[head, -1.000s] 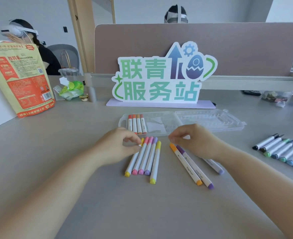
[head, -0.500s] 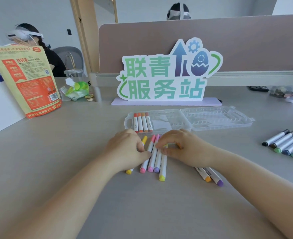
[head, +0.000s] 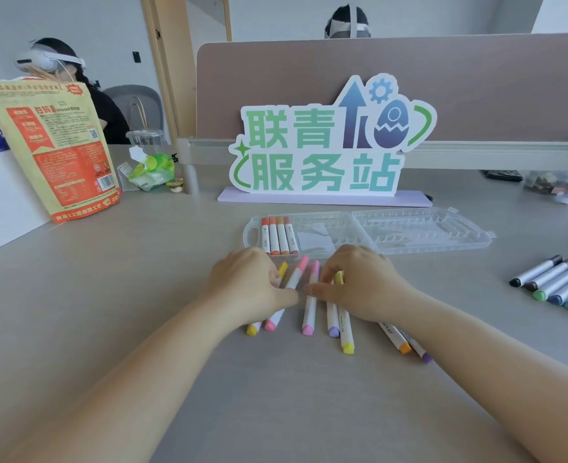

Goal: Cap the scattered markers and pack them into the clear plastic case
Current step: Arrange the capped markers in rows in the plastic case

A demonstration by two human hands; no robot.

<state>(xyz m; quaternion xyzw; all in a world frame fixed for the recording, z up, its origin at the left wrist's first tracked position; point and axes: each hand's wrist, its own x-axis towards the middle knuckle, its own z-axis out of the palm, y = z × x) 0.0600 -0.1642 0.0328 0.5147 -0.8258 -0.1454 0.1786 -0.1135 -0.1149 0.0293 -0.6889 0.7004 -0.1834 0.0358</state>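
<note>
An open clear plastic case [head: 419, 228] lies past my hands, with several capped red and orange markers [head: 280, 236] in its left half. In front of it lies a row of pastel markers. My left hand [head: 247, 287] pinches the pink marker [head: 276, 320] and covers part of a yellow marker [head: 252, 329]. My right hand [head: 363, 284] curls over the light pink marker [head: 309, 315], the purple marker [head: 332, 324] and a second yellow marker [head: 346, 335], with its thumb on the light pink one. Under my right wrist lie an orange marker [head: 398, 340] and a violet marker [head: 421, 352].
A row of grey markers with dark, green and blue caps [head: 558, 284] lies at the right. A standing sign [head: 322, 145] is behind the case and a snack bag [head: 52, 152] at the left. Two people with headsets sit beyond the desk.
The bunched pastel markers have split: the pink and yellow ones shifted left with my left hand, the other three stay under my right hand. The camera came closer.
</note>
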